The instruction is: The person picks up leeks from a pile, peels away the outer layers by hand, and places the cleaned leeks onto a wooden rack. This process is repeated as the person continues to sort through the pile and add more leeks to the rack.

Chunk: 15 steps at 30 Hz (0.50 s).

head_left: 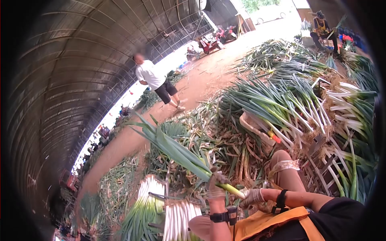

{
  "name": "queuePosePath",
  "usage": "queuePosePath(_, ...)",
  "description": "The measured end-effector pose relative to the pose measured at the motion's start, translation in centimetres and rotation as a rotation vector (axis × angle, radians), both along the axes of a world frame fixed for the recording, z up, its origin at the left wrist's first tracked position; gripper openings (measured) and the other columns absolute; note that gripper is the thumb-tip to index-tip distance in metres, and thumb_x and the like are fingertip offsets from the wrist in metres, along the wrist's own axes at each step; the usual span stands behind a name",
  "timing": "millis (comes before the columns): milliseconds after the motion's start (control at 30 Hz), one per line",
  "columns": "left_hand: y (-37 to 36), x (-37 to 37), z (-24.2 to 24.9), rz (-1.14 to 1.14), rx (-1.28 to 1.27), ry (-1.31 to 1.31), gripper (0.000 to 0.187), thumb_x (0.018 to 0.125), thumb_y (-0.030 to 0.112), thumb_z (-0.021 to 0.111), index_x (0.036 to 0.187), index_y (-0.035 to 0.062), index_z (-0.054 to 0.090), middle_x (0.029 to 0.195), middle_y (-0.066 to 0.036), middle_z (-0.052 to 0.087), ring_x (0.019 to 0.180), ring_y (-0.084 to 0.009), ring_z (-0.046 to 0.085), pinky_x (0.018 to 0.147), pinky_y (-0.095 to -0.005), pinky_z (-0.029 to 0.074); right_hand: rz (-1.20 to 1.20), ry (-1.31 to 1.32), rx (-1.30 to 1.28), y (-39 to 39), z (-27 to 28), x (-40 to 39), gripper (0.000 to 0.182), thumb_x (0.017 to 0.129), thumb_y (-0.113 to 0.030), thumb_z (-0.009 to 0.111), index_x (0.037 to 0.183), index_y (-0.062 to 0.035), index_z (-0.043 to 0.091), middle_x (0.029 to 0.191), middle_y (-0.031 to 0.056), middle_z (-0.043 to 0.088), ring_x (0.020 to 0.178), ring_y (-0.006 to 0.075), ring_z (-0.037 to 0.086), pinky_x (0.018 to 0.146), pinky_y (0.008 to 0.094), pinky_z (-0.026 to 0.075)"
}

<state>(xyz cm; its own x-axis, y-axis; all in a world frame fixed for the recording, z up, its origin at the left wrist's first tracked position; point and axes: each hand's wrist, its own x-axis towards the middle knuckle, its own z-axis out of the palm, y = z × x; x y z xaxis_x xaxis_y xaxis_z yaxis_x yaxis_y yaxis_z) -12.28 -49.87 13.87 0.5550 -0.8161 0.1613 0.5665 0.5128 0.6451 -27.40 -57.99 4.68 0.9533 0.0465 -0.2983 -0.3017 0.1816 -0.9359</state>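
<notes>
My left hand (216, 182), in a dirty work glove, is wrapped round the middle of a large green onion (177, 152). Its long leaves point up and to the left. Around the pale lower end of the stalk, my right hand (252, 197) is closed, also gloved. The root tip is hidden by that hand. Below my left hand lie trimmed green onions (183, 215) with white stalks side by side, and a second stack (150, 188) sits just left of them.
Untrimmed green onions (277, 104) with roots are heaped at right, beside a pale crate (255, 128). Leaf scraps (201, 136) cover the ground ahead. A person in a white shirt (150, 75) stands on the dirt path (201, 88). Another person (323, 30) sits at far right.
</notes>
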Motion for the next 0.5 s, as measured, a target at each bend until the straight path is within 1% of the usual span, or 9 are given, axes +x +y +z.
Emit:
queuePosePath(133,0.4,-2.0,1.0,-0.019,0.069,-0.081,0.052,0.080,0.024,0.065,0.121,0.0024,0.042,0.065,-0.001,0.048,0.058,-0.0140,0.046,0.059,-0.0320,0.043,0.391,-0.065,-0.495,-1.8,-0.1,0.8,0.039,0.064,-0.024,0.079,0.082,-0.0109,0.047,0.066,-0.0016,0.052,0.064,0.0105,0.047,0.056,0.0285,0.043)
queuePosePath(167,0.4,-2.2,1.1,-0.047,0.036,-0.110,0.057,0.079,0.028,0.066,0.124,0.0030,0.040,0.070,-0.003,0.051,0.061,-0.0140,0.047,0.061,-0.0306,0.043,0.421,-0.363,-0.600,-2.5,-1.7,1.4,0.041,0.062,-0.023,0.080,0.083,-0.0115,0.046,0.069,-0.0018,0.052,0.065,0.0113,0.046,0.058,0.0283,0.042)
queuePosePath(200,0.3,-2.4,1.3,-0.061,0.014,-0.104,0.058,0.079,0.028,0.066,0.125,0.0031,0.040,0.071,-0.003,0.052,0.061,-0.0138,0.047,0.062,-0.0303,0.043,0.406,-0.271,-0.425,-2.9,-1.6,1.4,0.041,0.061,-0.021,0.080,0.083,-0.0110,0.047,0.073,-0.0021,0.053,0.068,0.0120,0.047,0.061,0.0293,0.043)
queuePosePath(267,0.2,-2.9,1.8,-0.098,-0.031,-0.098,0.060,0.079,0.030,0.066,0.125,0.0031,0.040,0.073,-0.004,0.053,0.061,-0.0136,0.048,0.063,-0.0296,0.043,0.443,-0.172,-0.459,-3.8,-1.2,1.3,0.041,0.063,-0.020,0.079,0.091,-0.0115,0.050,0.077,-0.0020,0.055,0.071,0.0103,0.048,0.062,0.0278,0.043)
queuePosePath(333,0.0,-3.2,1.8,-0.067,-0.012,-0.105,0.062,0.079,0.033,0.066,0.126,0.0027,0.039,0.077,-0.006,0.057,0.063,-0.0143,0.050,0.062,-0.0292,0.044,0.339,-0.021,-0.226,-2.9,-1.8,0.5,0.042,0.067,-0.016,0.077,0.100,-0.0111,0.051,0.080,-0.0013,0.057,0.072,0.0095,0.051,0.061,0.0262,0.045)
queuePosePath(367,-0.1,-3.7,2.1,-0.043,0.004,-0.120,0.062,0.079,0.033,0.065,0.126,0.0025,0.039,0.078,-0.006,0.057,0.063,-0.0147,0.052,0.062,-0.0294,0.045,0.246,-0.043,0.052,-2.4,-2.6,0.0,0.041,0.071,-0.013,0.073,0.105,-0.0104,0.051,0.080,0.0005,0.059,0.068,0.0098,0.054,0.058,0.0252,0.047)
queuePosePath(400,-0.3,-3.9,2.2,-0.018,0.018,-0.138,0.063,0.079,0.034,0.065,0.126,0.0023,0.038,0.078,-0.007,0.058,0.064,-0.0151,0.053,0.062,-0.0295,0.046,0.135,-0.046,0.233,-1.0,1.4,-1.6,0.034,0.073,-0.011,0.071,0.102,-0.0083,0.052,0.079,0.0018,0.060,0.061,0.0111,0.055,0.053,0.0256,0.048)
queuePosePath(433,-1.0,-2.1,-0.7,0.040,0.122,-0.106,0.056,0.081,0.034,0.063,0.121,0.0009,0.042,0.078,-0.009,0.060,0.064,-0.0177,0.058,0.058,-0.0297,0.050,0.013,-0.098,0.174,0.3,2.6,-2.3,0.033,0.074,-0.012,0.070,0.101,-0.0080,0.052,0.077,0.0019,0.060,0.060,0.0112,0.055,0.053,0.0257,0.047)
queuePosePath(500,-1.1,-3.6,1.0,0.336,0.304,-0.205,0.051,0.082,0.034,0.062,0.115,0.0000,0.044,0.077,-0.010,0.060,0.063,-0.0193,0.060,0.056,-0.0302,0.052,-0.138,-0.160,0.017,1.1,2.6,-2.4,0.028,0.075,-0.015,0.069,0.096,-0.0070,0.053,0.072,0.0017,0.058,0.058,0.0112,0.054,0.051,0.0257,0.046)
